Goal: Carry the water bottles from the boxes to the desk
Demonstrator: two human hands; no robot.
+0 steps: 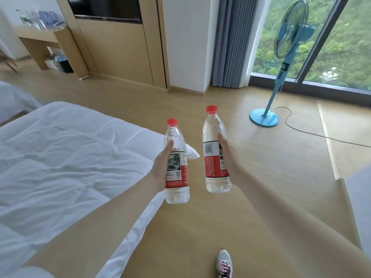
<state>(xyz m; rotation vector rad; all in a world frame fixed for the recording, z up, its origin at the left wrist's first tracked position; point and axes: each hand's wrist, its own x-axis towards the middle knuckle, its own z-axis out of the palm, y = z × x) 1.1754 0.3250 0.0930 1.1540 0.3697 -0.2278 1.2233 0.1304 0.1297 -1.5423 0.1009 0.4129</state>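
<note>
**Asker:** What do the hands have hold of?

**Describer:** One water bottle each. The left hand (160,167) is closed round the label of the left bottle (176,161), with the thumb lying up the clear front and the fingers passing behind, out of sight. The right hand (228,157) grips the right bottle (215,151) in the same way. Both bottles are in the air above the wooden floor (261,177). They stand upright with their red caps on top, side by side but not touching. No boxes are in view.

**Asker:** Which way is the desk from there?

**Describer:** The desk (36,40) is well ahead and off to the left, against the far wall. A blurred group of bottles (38,20) already stands on it. A white bed (60,157) fills the left side, so the open way seems to run along the floor past its corner. A blue fan (289,37) stands to the right, away from that path.

**Asker:** Which hand is nearer the desk?

**Describer:** The left hand is on the desk's side. Both bottles are already upright, so they probably need no turning before being set down.
</note>
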